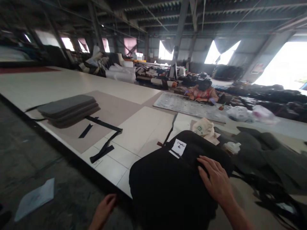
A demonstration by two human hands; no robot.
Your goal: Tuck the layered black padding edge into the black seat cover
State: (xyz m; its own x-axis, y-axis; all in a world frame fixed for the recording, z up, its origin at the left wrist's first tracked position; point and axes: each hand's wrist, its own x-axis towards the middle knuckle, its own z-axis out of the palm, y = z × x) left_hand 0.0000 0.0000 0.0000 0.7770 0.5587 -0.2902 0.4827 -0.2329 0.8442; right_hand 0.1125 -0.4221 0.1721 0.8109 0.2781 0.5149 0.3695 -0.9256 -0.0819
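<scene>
Resting a flat, unclenched right grip (pixel 214 177) on a black fabric pile (pixel 165 188) bearing a handwritten white label (pixel 178 147), lower centre of the frame; holding a half-curled left grip (pixel 105 206) near the edge of a long pale tabletop (pixel 79 78), cannot tell whether clasping anything; facing thin ruled lines (pixel 129 168), black straps (pixel 103 150) and stacked grey pads (pixel 68 107) toward middle left; looking past a co-worker (pixel 202 94) at upper right to bright windows (pixel 165 52) under dark beams (pixel 120 17), and down to a white sheet (pixel 37 198) on dark floor (pixel 31 153) at lower left

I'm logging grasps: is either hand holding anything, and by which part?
No hold is visible: the right hand lies on the black fabric near the white label; the left hand looks empty.
</scene>
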